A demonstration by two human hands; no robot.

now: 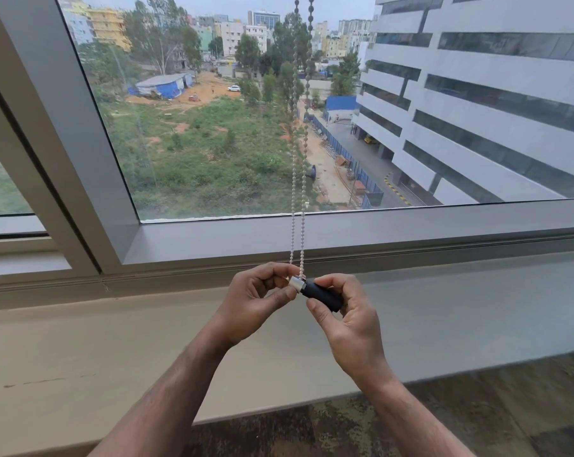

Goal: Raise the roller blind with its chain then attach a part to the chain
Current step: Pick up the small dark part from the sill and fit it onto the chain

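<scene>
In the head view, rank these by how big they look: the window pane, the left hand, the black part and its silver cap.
1. Window pane, by far the largest.
2. Left hand.
3. Black part.
4. Silver cap, smallest.
The pane lies farther from the camera, yet it fills the most frame.

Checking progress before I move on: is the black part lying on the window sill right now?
No, the black part is held above the sill between the left hand and right hand, at the bottom of the chain.
</scene>
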